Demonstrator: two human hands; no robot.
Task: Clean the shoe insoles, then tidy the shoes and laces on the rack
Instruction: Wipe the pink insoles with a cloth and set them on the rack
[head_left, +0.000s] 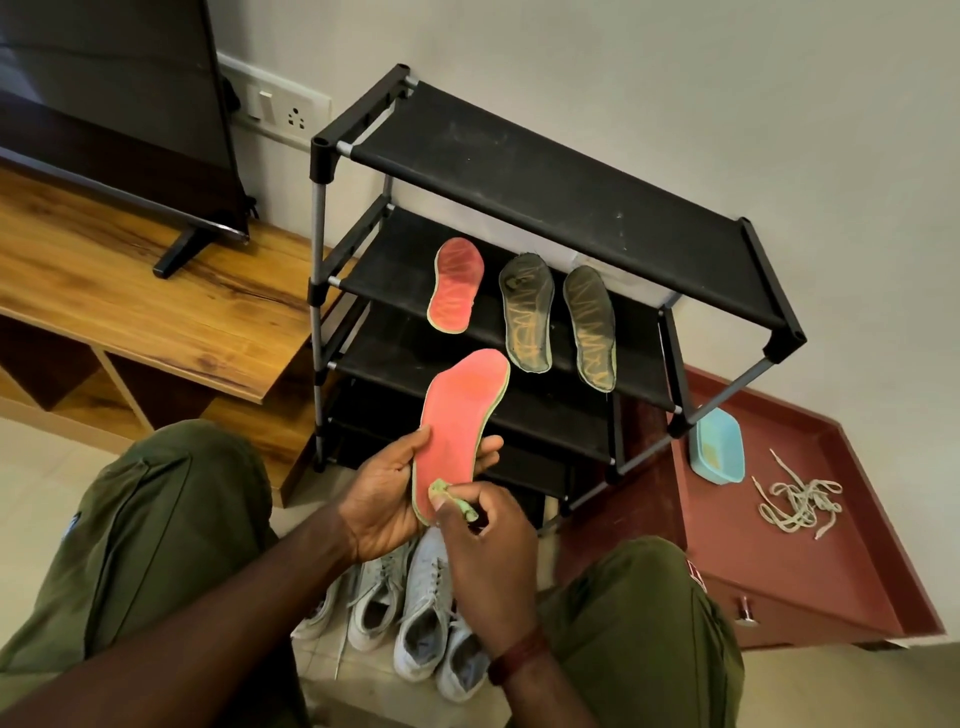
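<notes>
Rack (318, 234): top shelf (545, 176) bare, open from above, overhanging the rear of the second shelf (384, 270).
Second shelf: pink insole (457, 285) and two dark insoles (525, 312) (590, 327) in a row; bare fabric at both ends.
Held insole (460, 415) screens the lower shelves.
Floor in front: shoes (415, 613) bunched.
Red tray (810, 582): blue dish (718, 446) and laces (800, 501) apart.

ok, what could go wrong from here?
1. Two dark insoles overhang the rack shelf's front edge; a bump could drop them.
2. The left hand grips the pink insole near its heel only, so pressure from the right hand's green cloth may bend or slip it.
3. The laces lie tangled; they may knot further.
</notes>
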